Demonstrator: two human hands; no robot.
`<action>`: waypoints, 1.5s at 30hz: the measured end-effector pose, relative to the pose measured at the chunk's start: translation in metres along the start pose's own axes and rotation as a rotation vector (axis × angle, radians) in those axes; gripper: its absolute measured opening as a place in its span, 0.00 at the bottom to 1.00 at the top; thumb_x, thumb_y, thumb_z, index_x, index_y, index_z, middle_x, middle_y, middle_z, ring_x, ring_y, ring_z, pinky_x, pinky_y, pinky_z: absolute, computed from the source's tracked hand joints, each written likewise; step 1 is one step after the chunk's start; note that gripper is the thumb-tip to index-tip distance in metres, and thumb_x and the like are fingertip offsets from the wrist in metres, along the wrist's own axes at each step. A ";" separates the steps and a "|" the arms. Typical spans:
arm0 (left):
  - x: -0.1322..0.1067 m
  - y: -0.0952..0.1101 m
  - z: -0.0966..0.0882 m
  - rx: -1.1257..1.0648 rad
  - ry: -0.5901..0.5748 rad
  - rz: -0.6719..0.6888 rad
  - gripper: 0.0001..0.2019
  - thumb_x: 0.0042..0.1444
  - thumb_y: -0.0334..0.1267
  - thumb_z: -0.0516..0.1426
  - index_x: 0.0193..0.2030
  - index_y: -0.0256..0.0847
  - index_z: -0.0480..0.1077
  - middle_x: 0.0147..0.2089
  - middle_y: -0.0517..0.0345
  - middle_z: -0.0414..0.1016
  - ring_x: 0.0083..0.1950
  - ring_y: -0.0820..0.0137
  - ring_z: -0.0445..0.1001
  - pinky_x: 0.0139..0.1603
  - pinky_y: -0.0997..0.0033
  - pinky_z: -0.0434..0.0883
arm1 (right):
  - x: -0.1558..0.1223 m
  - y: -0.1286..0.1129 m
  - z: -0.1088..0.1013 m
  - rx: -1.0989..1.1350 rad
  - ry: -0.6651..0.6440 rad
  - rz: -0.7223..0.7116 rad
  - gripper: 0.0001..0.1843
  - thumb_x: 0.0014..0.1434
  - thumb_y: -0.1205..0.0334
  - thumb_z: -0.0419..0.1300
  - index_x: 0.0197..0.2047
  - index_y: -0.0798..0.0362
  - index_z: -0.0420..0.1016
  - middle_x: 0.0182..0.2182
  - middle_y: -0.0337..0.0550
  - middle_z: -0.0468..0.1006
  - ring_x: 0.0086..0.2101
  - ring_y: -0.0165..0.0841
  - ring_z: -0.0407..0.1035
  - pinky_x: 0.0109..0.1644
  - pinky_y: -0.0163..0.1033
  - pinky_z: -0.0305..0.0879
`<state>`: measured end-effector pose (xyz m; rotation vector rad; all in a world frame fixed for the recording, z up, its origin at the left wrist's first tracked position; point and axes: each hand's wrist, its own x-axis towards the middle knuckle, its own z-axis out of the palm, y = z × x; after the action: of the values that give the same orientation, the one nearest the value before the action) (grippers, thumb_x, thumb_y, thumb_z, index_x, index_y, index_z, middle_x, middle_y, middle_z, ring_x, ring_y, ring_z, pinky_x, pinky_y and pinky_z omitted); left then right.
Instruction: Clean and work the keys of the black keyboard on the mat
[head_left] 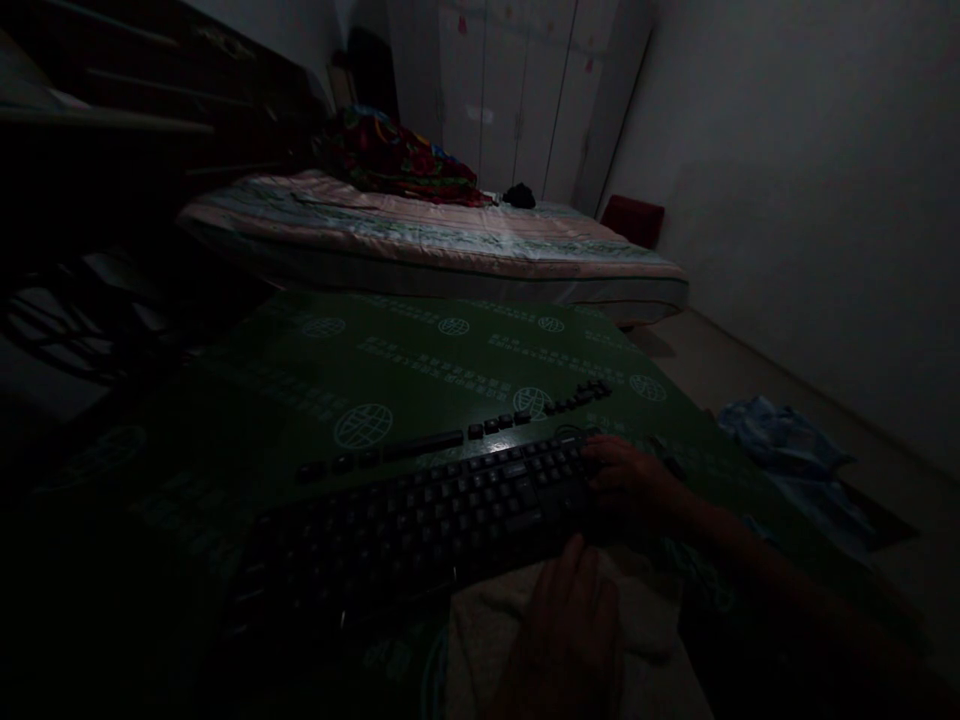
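Observation:
A black keyboard (420, 530) lies at a slant on the green table. At its right end, my right hand (626, 475) reaches over the number pad; its fingers are apart and touch the keys or hang just above them, too dark to tell which. My left hand (574, 620) rests flat below the keyboard's front edge, on a light cloth (484, 640), with fingers stretched out. Behind the keyboard, loose keycaps (491, 425) form a row with a long space bar (426, 444) among them. More small keycaps (592, 390) sit together at the row's right end.
The green table (420, 370) carries printed globe marks. Beyond it stands a bed (450, 235) with a red patterned blanket (405, 160). Bluish fabric (780, 435) is on the floor at right. A white wardrobe (510, 90) fills the back. The room is dim.

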<state>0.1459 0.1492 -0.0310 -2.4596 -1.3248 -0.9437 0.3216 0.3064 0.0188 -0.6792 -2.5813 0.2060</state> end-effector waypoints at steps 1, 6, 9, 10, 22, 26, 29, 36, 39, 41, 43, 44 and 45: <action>0.000 0.000 0.000 0.006 -0.004 0.006 0.15 0.60 0.40 0.52 0.50 0.38 0.68 0.57 0.49 0.70 0.63 0.58 0.63 0.55 0.61 0.68 | 0.000 0.000 0.001 0.015 0.007 0.012 0.04 0.52 0.70 0.63 0.29 0.52 0.78 0.47 0.48 0.75 0.53 0.42 0.65 0.52 0.47 0.69; -0.001 0.000 0.001 -0.020 -0.078 -0.005 0.15 0.60 0.40 0.52 0.52 0.37 0.68 0.59 0.47 0.68 0.64 0.58 0.60 0.57 0.61 0.66 | -0.004 0.001 0.004 0.044 0.012 0.022 0.04 0.52 0.69 0.62 0.29 0.52 0.78 0.48 0.48 0.75 0.53 0.42 0.66 0.53 0.49 0.69; -0.001 0.000 -0.001 -0.034 -0.066 -0.013 0.15 0.60 0.39 0.52 0.52 0.37 0.67 0.58 0.46 0.68 0.65 0.58 0.60 0.57 0.60 0.66 | -0.007 0.001 0.006 0.050 0.033 0.031 0.04 0.52 0.70 0.62 0.30 0.52 0.78 0.47 0.48 0.76 0.53 0.43 0.67 0.52 0.49 0.70; -0.001 0.000 -0.001 -0.038 -0.053 -0.012 0.15 0.60 0.39 0.52 0.52 0.36 0.67 0.58 0.46 0.69 0.65 0.58 0.60 0.57 0.60 0.67 | -0.008 0.002 0.007 0.058 0.045 0.030 0.04 0.52 0.69 0.62 0.31 0.52 0.78 0.47 0.49 0.76 0.53 0.43 0.67 0.51 0.50 0.70; 0.000 0.000 -0.001 -0.035 -0.009 -0.013 0.13 0.60 0.38 0.52 0.49 0.38 0.69 0.57 0.49 0.70 0.63 0.58 0.62 0.56 0.60 0.68 | -0.013 0.003 0.008 0.065 0.060 0.035 0.03 0.53 0.67 0.63 0.32 0.52 0.78 0.46 0.49 0.77 0.53 0.44 0.67 0.50 0.52 0.70; 0.000 0.000 0.004 -0.037 0.008 -0.014 0.12 0.60 0.37 0.51 0.48 0.37 0.69 0.56 0.48 0.70 0.62 0.57 0.63 0.55 0.60 0.69 | -0.011 0.000 0.008 0.054 0.054 0.050 0.03 0.54 0.67 0.62 0.32 0.51 0.78 0.46 0.48 0.77 0.53 0.42 0.67 0.51 0.51 0.70; -0.001 0.000 0.008 -0.043 0.036 -0.014 0.12 0.60 0.37 0.51 0.47 0.36 0.69 0.55 0.46 0.71 0.62 0.56 0.63 0.54 0.58 0.69 | -0.012 0.000 0.009 0.064 0.068 0.048 0.03 0.53 0.68 0.63 0.31 0.51 0.78 0.45 0.48 0.77 0.53 0.42 0.67 0.51 0.51 0.70; -0.001 0.000 0.005 -0.013 0.006 0.001 0.13 0.60 0.37 0.51 0.49 0.36 0.68 0.56 0.47 0.70 0.63 0.57 0.62 0.56 0.59 0.68 | -0.016 0.004 0.009 0.088 0.061 0.068 0.04 0.53 0.66 0.63 0.34 0.50 0.79 0.46 0.48 0.77 0.54 0.43 0.66 0.52 0.53 0.69; -0.001 0.000 0.004 -0.022 -0.015 -0.002 0.13 0.61 0.38 0.52 0.50 0.36 0.68 0.58 0.47 0.69 0.63 0.57 0.61 0.57 0.60 0.67 | -0.015 0.004 0.010 0.088 0.071 0.056 0.04 0.54 0.67 0.63 0.34 0.50 0.79 0.46 0.48 0.77 0.54 0.43 0.66 0.53 0.53 0.69; -0.002 0.000 0.004 -0.030 -0.027 -0.012 0.13 0.60 0.38 0.52 0.50 0.37 0.68 0.58 0.48 0.69 0.64 0.57 0.61 0.57 0.60 0.67 | -0.015 0.003 0.011 0.078 0.088 0.044 0.04 0.53 0.68 0.63 0.33 0.51 0.79 0.46 0.48 0.78 0.54 0.43 0.66 0.52 0.53 0.70; -0.003 0.000 0.005 -0.024 -0.010 -0.011 0.12 0.60 0.38 0.52 0.49 0.38 0.68 0.58 0.49 0.69 0.63 0.58 0.62 0.56 0.61 0.68 | -0.016 0.002 0.011 0.062 0.094 0.046 0.04 0.53 0.68 0.63 0.33 0.51 0.79 0.45 0.47 0.78 0.54 0.43 0.66 0.51 0.53 0.70; -0.003 0.000 0.005 -0.019 -0.003 -0.011 0.12 0.60 0.38 0.52 0.49 0.38 0.68 0.57 0.49 0.70 0.63 0.58 0.62 0.56 0.61 0.68 | -0.016 0.001 0.012 0.052 0.095 0.049 0.04 0.54 0.68 0.63 0.33 0.51 0.79 0.45 0.47 0.78 0.53 0.42 0.67 0.51 0.52 0.71; -0.003 0.000 0.005 -0.014 0.003 -0.012 0.12 0.60 0.37 0.52 0.49 0.38 0.68 0.57 0.49 0.70 0.63 0.58 0.62 0.56 0.61 0.68 | -0.017 0.000 0.012 0.039 0.097 0.053 0.04 0.54 0.68 0.63 0.33 0.50 0.79 0.45 0.47 0.79 0.53 0.42 0.67 0.51 0.52 0.71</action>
<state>0.1474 0.1493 -0.0365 -2.4623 -1.3379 -0.9618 0.3289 0.2981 0.0017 -0.7265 -2.4628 0.2339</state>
